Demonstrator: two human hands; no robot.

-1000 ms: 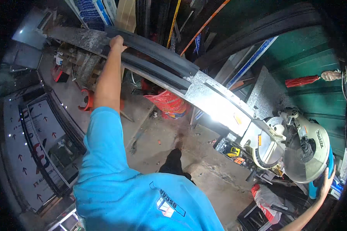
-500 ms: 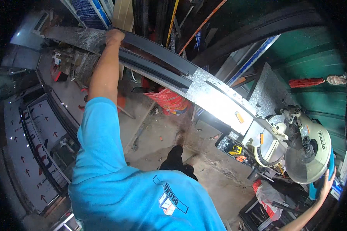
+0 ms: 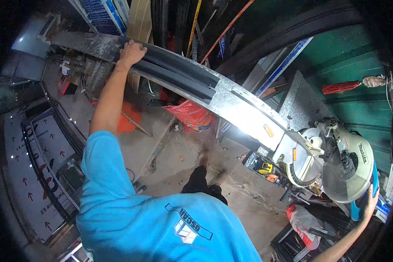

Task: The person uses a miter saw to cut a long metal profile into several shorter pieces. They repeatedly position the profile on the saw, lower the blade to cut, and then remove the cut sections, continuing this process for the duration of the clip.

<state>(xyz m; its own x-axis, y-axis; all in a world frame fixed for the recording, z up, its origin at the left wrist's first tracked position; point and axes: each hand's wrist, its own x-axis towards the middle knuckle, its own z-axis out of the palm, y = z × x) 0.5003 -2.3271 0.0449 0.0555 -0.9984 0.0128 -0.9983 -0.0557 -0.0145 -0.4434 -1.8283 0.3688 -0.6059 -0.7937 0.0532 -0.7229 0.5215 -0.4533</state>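
My left hand [image 3: 132, 53] is closed over the near-left part of a dark metal profile [image 3: 181, 70], its fingers bent across the top. A second dark profile [image 3: 172, 82] lies alongside, nearer to me, on the long narrow bench [image 3: 244, 114]. At the far right, my right hand [image 3: 371, 201] wraps round the blue handle of a miter saw [image 3: 348, 168]; part of its grip is hidden. The saw's round guard is lowered beside its pale base [image 3: 299, 159], which stands at the bench's right end. Both profiles end well short of the saw.
Below the saw, a yellow tape measure [image 3: 265, 168] lies in a tray. A red plastic sack [image 3: 190, 114] sits under the bench, and a white-and-red bag [image 3: 302, 225] at lower right. Long bars lean behind the bench. Framed panels [image 3: 52, 148] stand at left.
My left hand has shifted slightly right and nearer, from the rear profile's end onto its top. The gap between the two profiles has narrowed. My right hand stays on the saw handle.
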